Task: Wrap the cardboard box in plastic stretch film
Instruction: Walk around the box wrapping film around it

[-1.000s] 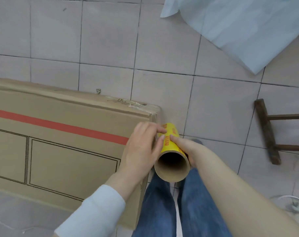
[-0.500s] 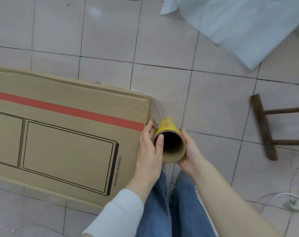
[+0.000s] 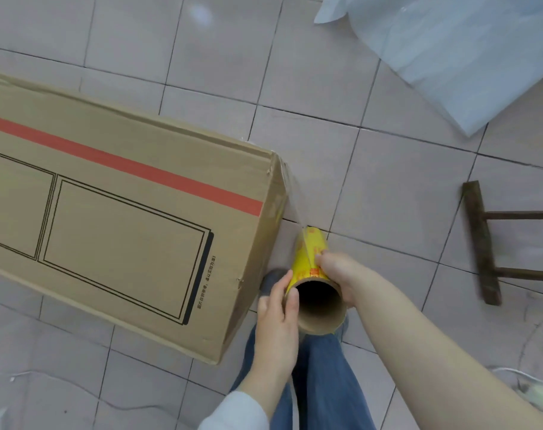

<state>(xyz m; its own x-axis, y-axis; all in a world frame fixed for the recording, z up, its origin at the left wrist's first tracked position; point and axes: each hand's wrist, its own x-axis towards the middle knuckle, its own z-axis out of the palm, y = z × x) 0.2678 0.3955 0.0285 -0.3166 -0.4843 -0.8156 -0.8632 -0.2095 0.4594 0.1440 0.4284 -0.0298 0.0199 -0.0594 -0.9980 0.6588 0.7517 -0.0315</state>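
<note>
Denim jeans (image 3: 322, 383) filled the bottom of the view, with a grey shoe (image 3: 271, 279) showing beside the near end of the cardboard box (image 3: 124, 218). Above them, both hands held a yellow-labelled stretch film roll (image 3: 309, 252), its open cardboard core facing the camera. The left hand (image 3: 278, 318), in a white sleeve (image 3: 236, 411), cupped the core's left rim, thumb on the edge. The right hand (image 3: 338, 274) curled round the right side, a fingertip pressed on the label. Half a second before, the roll had sat close against the box's corner. It had since drawn back toward the body, clear of the box, and a thin band of clear film (image 3: 291, 197) ran taut from the roll to that corner. The long box, printed with a red stripe and black outlines, lay on a pale tiled floor (image 3: 202, 57). Farther right stood a dark wooden stool frame (image 3: 484, 243). A translucent plastic sheet (image 3: 450, 51) lay at the top.
</note>
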